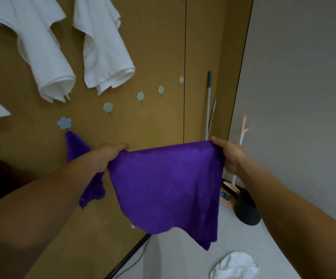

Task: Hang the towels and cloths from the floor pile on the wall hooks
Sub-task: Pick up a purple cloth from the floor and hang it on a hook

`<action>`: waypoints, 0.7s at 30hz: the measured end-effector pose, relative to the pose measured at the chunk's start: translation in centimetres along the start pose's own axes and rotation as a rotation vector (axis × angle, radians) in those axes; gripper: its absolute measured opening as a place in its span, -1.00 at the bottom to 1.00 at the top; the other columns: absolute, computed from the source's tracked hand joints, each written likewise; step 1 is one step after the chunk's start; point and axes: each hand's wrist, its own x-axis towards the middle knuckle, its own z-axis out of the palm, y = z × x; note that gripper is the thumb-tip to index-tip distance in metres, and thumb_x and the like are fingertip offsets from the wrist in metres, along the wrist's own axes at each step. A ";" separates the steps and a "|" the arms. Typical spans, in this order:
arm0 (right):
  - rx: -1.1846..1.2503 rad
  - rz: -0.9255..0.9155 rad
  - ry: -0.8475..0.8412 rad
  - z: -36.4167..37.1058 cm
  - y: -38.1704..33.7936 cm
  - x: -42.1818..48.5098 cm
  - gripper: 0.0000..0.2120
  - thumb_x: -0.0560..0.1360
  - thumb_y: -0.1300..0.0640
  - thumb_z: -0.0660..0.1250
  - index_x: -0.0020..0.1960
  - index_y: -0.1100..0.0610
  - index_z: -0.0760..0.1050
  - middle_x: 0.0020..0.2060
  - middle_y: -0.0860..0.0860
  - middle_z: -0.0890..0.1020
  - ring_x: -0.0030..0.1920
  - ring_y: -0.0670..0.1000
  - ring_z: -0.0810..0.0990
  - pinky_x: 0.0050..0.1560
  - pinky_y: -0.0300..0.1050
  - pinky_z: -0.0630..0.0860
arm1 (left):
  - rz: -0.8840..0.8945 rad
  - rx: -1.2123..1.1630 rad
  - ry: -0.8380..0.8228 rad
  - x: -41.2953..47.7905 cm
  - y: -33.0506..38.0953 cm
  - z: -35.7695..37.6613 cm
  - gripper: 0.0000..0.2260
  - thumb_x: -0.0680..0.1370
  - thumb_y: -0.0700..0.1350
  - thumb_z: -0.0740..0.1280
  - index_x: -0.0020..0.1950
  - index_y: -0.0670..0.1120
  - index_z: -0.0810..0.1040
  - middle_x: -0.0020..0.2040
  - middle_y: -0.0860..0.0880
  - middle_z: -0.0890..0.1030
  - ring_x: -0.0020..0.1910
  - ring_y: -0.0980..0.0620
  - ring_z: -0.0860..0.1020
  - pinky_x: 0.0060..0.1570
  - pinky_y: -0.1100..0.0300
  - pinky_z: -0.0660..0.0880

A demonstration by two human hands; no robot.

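Held: purple cloth (165,186) is stretched at frame centre, pinched by left hand (108,156) and right hand (230,156).
Done: white towels (48,47) and another purple cloth (76,147) are hung, upper left.
Left: white towel (234,265) is seen on floor, lower right; hexagon hooks (140,96) are bare.

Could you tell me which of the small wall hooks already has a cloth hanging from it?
The blue cloud-shaped hook; a purple cloth hangs from it, while the hexagonal hooks are bare.

At right centre, a mop handle (209,105) is leaning in the corner, a dustpan (229,195) and dark bin (246,210) sitting below.
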 end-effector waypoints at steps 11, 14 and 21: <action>-0.278 -0.050 0.176 -0.3 0.6 1.0 -0.82 0.45 0.08 0.46 -0.13 0.15 0.51 -0.14 0.06 0.61 -0.17 0.01 0.56 -0.33 -0.13 0.41 | -0.034 -0.173 -0.004 -0.1 -0.2 -2.2 -0.96 0.50 -0.14 0.34 -0.14 -0.06 0.55 -0.20 0.00 0.56 -0.23 0.05 0.50 -0.27 0.16 0.44; -0.298 -0.080 0.176 -0.2 0.6 1.1 -0.81 0.45 0.08 0.46 -0.12 0.17 0.50 -0.16 0.05 0.60 -0.20 -0.02 0.55 -0.37 -0.20 0.35 | 0.011 -0.173 0.042 0.3 -0.3 -2.1 -0.87 0.56 -0.17 0.29 -0.18 -0.06 0.53 -0.20 0.00 0.55 -0.24 0.07 0.48 -0.27 0.19 0.42; -0.230 -0.191 0.143 0.7 1.0 0.7 -0.76 0.42 0.10 0.49 -0.06 0.26 0.56 -0.29 0.04 0.60 -0.38 -0.07 0.56 -0.59 -0.34 0.40 | 0.095 -0.107 0.193 0.6 -0.1 -2.0 -0.83 0.58 -0.20 0.23 -0.23 -0.10 0.44 -0.27 -0.05 0.49 -0.31 0.04 0.42 -0.30 0.17 0.40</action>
